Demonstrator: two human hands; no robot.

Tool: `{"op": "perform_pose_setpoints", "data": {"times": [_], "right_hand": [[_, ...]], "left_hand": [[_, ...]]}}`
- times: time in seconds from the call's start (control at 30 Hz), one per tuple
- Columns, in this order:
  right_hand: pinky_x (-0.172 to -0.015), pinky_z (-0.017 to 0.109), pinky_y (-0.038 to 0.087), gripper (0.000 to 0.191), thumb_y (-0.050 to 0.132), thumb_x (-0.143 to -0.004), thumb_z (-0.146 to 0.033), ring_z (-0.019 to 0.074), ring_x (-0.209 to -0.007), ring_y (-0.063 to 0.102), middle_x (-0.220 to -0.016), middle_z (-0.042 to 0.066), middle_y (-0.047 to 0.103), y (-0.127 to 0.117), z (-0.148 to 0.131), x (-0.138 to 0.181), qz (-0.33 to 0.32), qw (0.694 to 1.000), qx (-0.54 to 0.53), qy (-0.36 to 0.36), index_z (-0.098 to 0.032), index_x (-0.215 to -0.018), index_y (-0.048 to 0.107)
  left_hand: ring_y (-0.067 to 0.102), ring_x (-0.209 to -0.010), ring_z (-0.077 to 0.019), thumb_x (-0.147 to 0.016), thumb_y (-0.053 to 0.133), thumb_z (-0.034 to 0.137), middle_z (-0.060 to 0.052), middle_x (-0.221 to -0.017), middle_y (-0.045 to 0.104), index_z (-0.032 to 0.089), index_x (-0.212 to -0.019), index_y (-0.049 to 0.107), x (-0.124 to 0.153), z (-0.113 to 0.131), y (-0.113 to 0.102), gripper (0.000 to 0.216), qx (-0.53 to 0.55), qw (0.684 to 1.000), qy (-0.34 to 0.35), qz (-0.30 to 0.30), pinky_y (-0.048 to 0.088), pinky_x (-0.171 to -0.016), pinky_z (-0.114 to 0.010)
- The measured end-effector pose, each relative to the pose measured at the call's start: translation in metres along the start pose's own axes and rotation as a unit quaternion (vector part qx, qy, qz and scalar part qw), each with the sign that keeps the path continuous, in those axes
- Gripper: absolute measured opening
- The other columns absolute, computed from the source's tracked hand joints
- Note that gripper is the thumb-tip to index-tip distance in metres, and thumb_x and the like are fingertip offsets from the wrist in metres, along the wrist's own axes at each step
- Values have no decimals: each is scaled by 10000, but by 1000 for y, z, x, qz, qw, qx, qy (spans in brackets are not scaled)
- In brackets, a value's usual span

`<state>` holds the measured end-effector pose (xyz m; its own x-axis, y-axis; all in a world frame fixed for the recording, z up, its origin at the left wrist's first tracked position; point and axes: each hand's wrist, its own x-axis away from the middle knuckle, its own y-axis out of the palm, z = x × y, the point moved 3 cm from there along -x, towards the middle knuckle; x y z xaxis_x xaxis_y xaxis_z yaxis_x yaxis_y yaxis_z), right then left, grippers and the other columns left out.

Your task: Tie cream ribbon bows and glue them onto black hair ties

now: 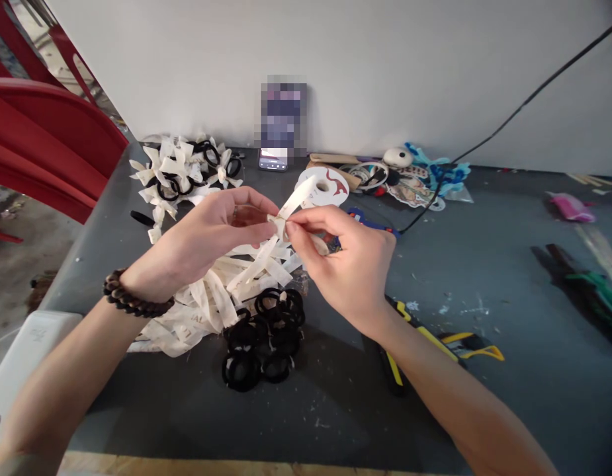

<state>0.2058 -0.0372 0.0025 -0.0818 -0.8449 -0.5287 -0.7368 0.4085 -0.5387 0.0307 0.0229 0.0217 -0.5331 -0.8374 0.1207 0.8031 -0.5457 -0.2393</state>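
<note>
Between my two hands is a piece of cream ribbon, folded or knotted in its middle, with one end pointing up and the other hanging down. My left hand pinches it from the left, thumb against fingers. From the right, my right hand pinches the same spot between thumb and index finger. Below them lies a pile of loose cream ribbon strips. Just in front of that pile sit several black hair ties. A ribbon spool with a red print stands behind my right hand.
Hair ties with cream bows are heaped at the back left. A phone leans on the wall. Yellow-and-black pliers lie under my right forearm, a blue glue gun behind. A black cable crosses the right; a white box sits left.
</note>
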Motion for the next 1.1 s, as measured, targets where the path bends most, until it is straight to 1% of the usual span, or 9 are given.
{"op": "perform_pose_setpoints", "data": {"times": [0.1, 0.2, 0.3, 0.4, 0.57, 0.73, 0.83, 0.93, 1.1], "right_hand": [[-773, 343, 585, 80, 679, -951, -272, 200, -800, 772, -853, -11, 819, 2, 3, 0, -21, 997, -57, 36, -267, -910, 748], [-756, 321, 591, 83, 696, -942, -295, 181, -783, 747, -860, -3, 809, 4, 6, -1, -33, 990, -113, 78, -249, -897, 749], [-719, 304, 579, 88, 700, -936, -291, 164, -745, 718, -832, -1, 793, 5, 8, -2, -38, 985, -137, 100, -234, -889, 746], [-698, 302, 566, 99, 692, -940, -295, 160, -723, 702, -808, 0, 783, 5, 8, -3, -45, 983, -142, 105, -226, -886, 737], [-701, 305, 566, 117, 697, -938, -321, 161, -724, 704, -808, 3, 779, 5, 9, -3, -52, 981, -150, 108, -223, -881, 727], [-693, 310, 567, 169, 698, -951, -382, 175, -733, 736, -796, 9, 769, 8, 16, -2, -58, 972, -186, 132, -223, -894, 688], [-648, 294, 556, 217, 673, -979, -437, 168, -689, 746, -788, -1, 743, 12, 22, -1, -57, 962, -221, 149, -230, -928, 633], [-604, 275, 531, 241, 647, -999, -468, 155, -662, 733, -780, -12, 717, 11, 25, 0, -38, 969, -204, 136, -243, -934, 589], [-560, 261, 494, 257, 599, -1024, -492, 143, -603, 680, -698, -30, 664, 11, 29, 0, -32, 974, -180, 132, -253, -945, 548]], "left_hand": [[695, -814, -151, -911, 741, 316, -66, -917, 754, 178, -990, 714, 2, 3, 1, 161, -33, 999, 14, 23, 527, -667, -258], [680, -755, -145, -942, 708, 357, -60, -862, 760, 173, -903, 712, 2, 5, 1, 188, -81, 995, 33, 53, 506, -628, -255], [702, -777, -156, -965, 680, 361, -62, -851, 774, 168, -852, 710, 1, 7, 0, 226, -138, 985, 61, 83, 534, -705, -275], [719, -792, -172, -958, 679, 336, -57, -833, 777, 168, -860, 722, 0, 8, 0, 199, -182, 975, 78, 100, 544, -751, -292], [700, -818, -171, -909, 722, 306, -44, -866, 768, 178, -862, 736, 0, 9, 1, 137, -205, 968, 98, 103, 527, -750, -277], [649, -776, -150, -942, 660, 272, -32, -858, 743, 181, -835, 717, 2, 12, -1, 151, -209, 967, 111, 98, 475, -680, -266], [642, -796, -156, -956, 640, 273, -42, -891, 745, 177, -862, 704, 2, 12, -1, 149, -218, 965, 106, 101, 468, -692, -271], [654, -846, -169, -974, 614, 287, -63, -963, 751, 173, -901, 680, 0, 9, -2, 151, -210, 967, 95, 109, 477, -733, -278], [639, -834, -173, -990, 575, 273, -56, -924, 728, 175, -911, 626, -1, 3, 0, 135, -190, 974, 82, 93, 462, -724, -285]]}}
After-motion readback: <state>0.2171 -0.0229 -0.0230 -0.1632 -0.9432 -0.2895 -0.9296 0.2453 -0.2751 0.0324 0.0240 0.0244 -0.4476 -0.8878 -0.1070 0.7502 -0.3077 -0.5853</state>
